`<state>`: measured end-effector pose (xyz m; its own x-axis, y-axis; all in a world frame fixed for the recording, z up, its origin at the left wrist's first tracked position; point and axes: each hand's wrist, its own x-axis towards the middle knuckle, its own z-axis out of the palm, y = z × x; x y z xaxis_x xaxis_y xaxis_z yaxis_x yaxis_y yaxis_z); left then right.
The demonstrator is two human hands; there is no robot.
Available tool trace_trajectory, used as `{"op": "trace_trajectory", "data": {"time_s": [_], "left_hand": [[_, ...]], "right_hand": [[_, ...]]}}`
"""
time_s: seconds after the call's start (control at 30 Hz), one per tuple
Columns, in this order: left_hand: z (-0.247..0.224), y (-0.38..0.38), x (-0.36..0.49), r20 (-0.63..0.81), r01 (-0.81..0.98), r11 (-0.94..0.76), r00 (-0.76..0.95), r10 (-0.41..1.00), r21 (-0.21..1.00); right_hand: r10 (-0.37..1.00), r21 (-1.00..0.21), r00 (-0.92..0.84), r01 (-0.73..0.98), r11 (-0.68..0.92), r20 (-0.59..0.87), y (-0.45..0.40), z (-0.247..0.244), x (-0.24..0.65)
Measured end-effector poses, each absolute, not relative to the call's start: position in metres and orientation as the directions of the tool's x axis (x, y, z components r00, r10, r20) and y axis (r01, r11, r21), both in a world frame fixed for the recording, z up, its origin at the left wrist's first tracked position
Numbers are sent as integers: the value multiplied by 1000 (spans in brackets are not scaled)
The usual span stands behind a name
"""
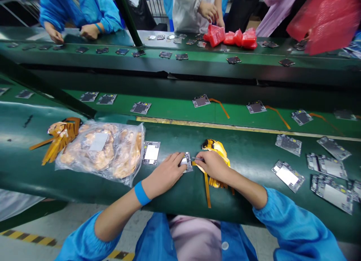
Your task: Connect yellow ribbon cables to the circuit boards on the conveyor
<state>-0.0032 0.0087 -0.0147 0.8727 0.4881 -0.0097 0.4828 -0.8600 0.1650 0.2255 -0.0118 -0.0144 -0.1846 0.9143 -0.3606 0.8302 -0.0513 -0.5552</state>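
My left hand lies over a small circuit board on the green work surface, its fingers closed on the board's left side. At the board's right edge, my right hand pinches a thin grey tool. An orange flex strip runs down from beneath that hand. Behind and under my right wrist sits a bundle of orange flex strips, partly hidden. Another board with a white patch lies left of my left hand, beside a clear plastic bag of copper-coloured strips.
Loose strips lie at the left. Several boards are spread and stacked at the right. Beyond the yellowish edge, a green belt carries boards. Co-workers' hands and red bags are at the far side; a dark post slants at left.
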Motion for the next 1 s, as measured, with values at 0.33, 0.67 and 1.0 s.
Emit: {"op": "trace_trajectory", "data": {"time_s": [0.33,0.67,1.0], "left_hand": [[-14,8,-3,-12,478,-863,876,483,161],[-13,8,-3,-36,471,-868,881,472,157],[-8,7,1,-94,457,-885,889,449,91]], "right_hand": [[891,-480,-212,877,-8,-401,-7,-6,221],[881,-458,-242,889,33,-406,-2,-8,218],[880,-464,-232,886,15,-415,-3,-11,216]]}}
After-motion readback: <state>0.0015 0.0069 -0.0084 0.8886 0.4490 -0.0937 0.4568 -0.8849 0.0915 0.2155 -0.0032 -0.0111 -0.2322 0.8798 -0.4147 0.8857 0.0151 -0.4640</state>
